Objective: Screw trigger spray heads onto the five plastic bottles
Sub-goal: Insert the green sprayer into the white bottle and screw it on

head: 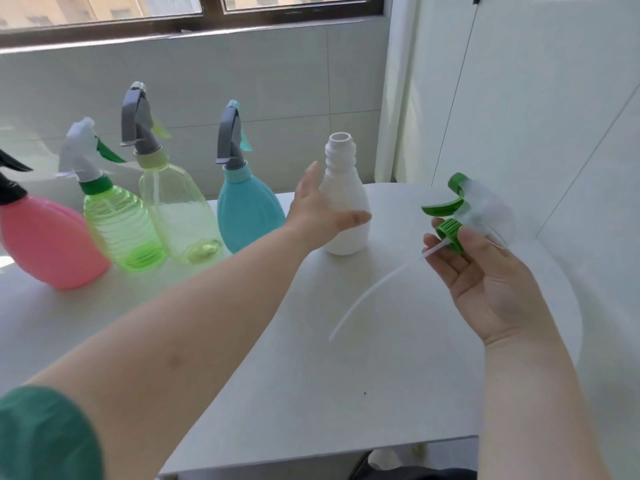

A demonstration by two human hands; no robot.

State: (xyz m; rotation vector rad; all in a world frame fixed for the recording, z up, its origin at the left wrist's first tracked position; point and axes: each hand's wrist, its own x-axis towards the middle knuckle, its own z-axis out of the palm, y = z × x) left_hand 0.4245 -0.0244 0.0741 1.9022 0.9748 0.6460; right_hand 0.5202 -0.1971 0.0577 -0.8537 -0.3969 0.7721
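Note:
A white bottle [346,188] with a bare threaded neck stands upright on the white table [311,375]. My left hand [318,209] is open beside its left flank, fingers spread around the body, thumb in front of it. My right hand [485,271] holds a white and green trigger spray head [474,209] up to the right of the bottle; its long dip tube [374,289] trails down and left. To the left stand a teal bottle [249,213], a clear yellowish bottle [180,213], a green ribbed bottle [121,230] and a pink bottle [48,240], each with a spray head on.
A tiled wall and window sill run behind the bottles. A white panel or door [554,116] rises at the right. The table's front edge [311,455] lies near my body, with something dark under it.

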